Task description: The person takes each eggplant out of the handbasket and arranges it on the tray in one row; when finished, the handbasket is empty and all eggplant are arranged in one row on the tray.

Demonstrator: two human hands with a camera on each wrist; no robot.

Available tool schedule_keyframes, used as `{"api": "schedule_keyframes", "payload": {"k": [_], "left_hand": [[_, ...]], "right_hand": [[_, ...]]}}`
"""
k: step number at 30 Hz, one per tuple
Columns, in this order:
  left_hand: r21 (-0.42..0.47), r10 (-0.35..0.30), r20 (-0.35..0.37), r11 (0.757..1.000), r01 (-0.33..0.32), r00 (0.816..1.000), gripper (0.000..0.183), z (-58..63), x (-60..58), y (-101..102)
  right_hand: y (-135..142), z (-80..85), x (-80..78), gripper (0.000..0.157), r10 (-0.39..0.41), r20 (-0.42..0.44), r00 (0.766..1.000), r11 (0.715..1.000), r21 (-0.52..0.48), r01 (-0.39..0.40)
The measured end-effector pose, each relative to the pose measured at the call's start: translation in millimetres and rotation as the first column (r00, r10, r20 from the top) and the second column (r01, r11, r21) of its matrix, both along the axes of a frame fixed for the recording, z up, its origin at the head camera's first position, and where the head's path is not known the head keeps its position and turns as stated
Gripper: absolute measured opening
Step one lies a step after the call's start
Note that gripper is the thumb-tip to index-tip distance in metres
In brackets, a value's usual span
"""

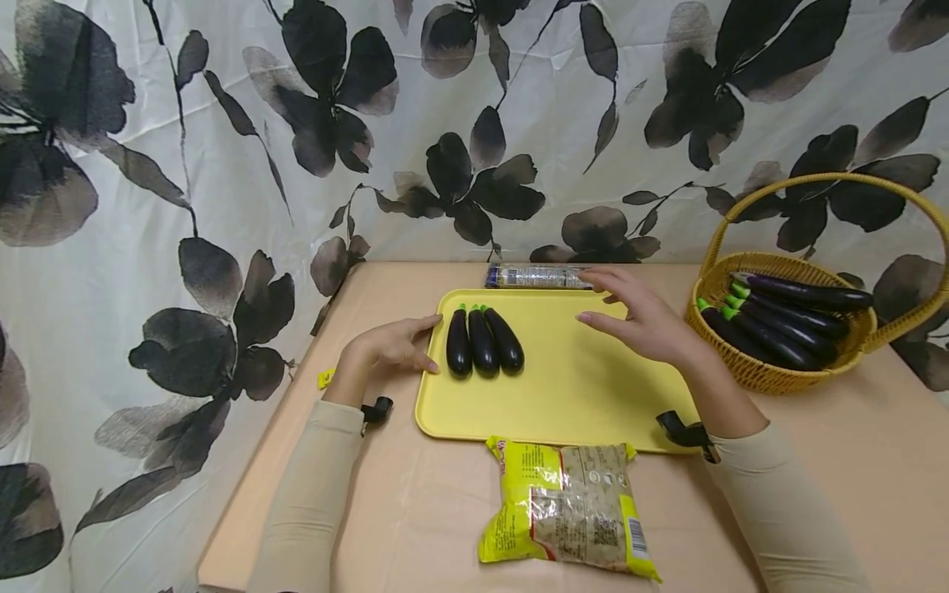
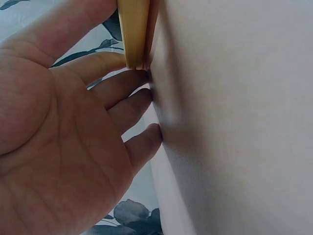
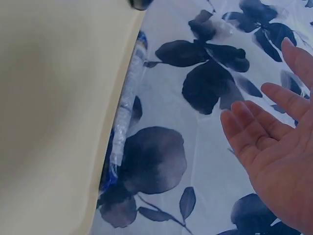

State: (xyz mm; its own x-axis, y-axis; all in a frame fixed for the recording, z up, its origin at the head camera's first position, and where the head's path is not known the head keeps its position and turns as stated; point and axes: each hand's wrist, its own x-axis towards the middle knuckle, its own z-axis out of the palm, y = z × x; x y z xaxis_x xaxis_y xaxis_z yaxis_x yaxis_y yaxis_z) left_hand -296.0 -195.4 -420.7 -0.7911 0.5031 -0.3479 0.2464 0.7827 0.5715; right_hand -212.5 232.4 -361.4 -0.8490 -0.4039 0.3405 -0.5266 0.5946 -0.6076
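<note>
My left hand (image 1: 393, 344) rests at the left rim of a yellow tray (image 1: 593, 387), fingers spread. In the left wrist view, fingertips (image 2: 151, 134) of that hand touch the tabletop beside the tray edge (image 2: 136, 34). Three dark eggplants (image 1: 485, 344) with green stem ends lie side by side on the tray's left part, close to this hand. Over the tray's right half hovers my right hand (image 1: 641, 317), holding nothing, its thumb and fingers apart. The right wrist view shows its fingers (image 3: 259, 125) loosely extended, away from the tray.
A wicker basket (image 1: 764, 383) with a tall handle stands at the right, holding several eggplants (image 1: 786, 321). Behind the tray lies a long clear-wrapped package (image 1: 537, 277). In front sits a yellow plastic bag (image 1: 571, 506). Floral cloth (image 1: 460, 123) hangs behind the table.
</note>
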Motion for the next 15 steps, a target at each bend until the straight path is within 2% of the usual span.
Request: {"api": "schedule_keyframes", "payload": {"k": [5, 12, 15], "left_hand": [[0.007, -0.004, -0.004, 1.0, 0.004, 1.0, 0.11, -1.2, -0.4, -1.6], [-0.005, -0.013, -0.015, 1.0, 0.013, 1.0, 0.109, 0.2, 0.8, -1.3], [-0.004, -0.009, -0.012, 1.0, 0.009, 1.0, 0.11, -0.2, 0.9, -1.9]], "right_hand": [[9.5, -1.1, -1.6, 0.062, -0.041, 0.004, 0.999, 0.999, 0.029, 0.041], [29.3, 7.3, 4.2, 0.064, -0.142, 0.078, 0.987, 0.989, 0.041, 0.14], [37.3, 10.4, 6.0, 0.065, -0.171, 0.074, 0.982, 0.985, 0.044, 0.168]]}}
